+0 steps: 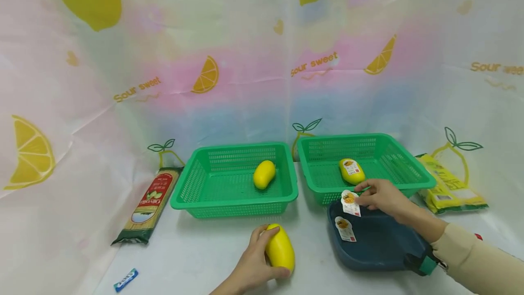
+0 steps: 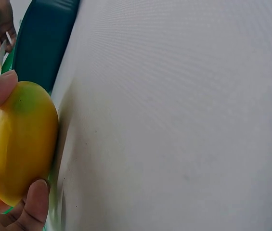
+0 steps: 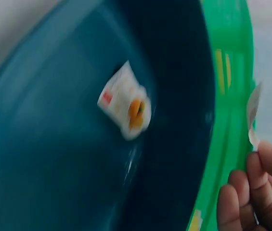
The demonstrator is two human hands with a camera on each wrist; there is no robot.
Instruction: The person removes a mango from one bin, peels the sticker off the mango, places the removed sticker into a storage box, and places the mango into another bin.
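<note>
Left hand [image 1: 254,265] fingers curled around yellow mango [image 1: 280,249], right hand [image 1: 382,197] pinching 1 label [image 1: 350,203] — above dark blue tray [image 1: 380,251]

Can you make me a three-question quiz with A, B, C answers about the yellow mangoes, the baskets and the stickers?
1. Where is the mango that the left hand grips?
A. In the left basket
B. On the table, in front of the baskets
C. In the blue tray

2. How many green baskets are there?
A. One
B. Two
C. Three

3. What is the right hand doing?
A. Pinching a sticker
B. Lying flat on the table
C. Gripping a mango

Answers:
1 B: the mango rests on the white table, nearer than both baskets.
2 B: a left basket and a right basket stand side by side, each with one mango in it.
3 A: its fingertips hold a sticker above the blue tray, where another sticker lies.
</note>
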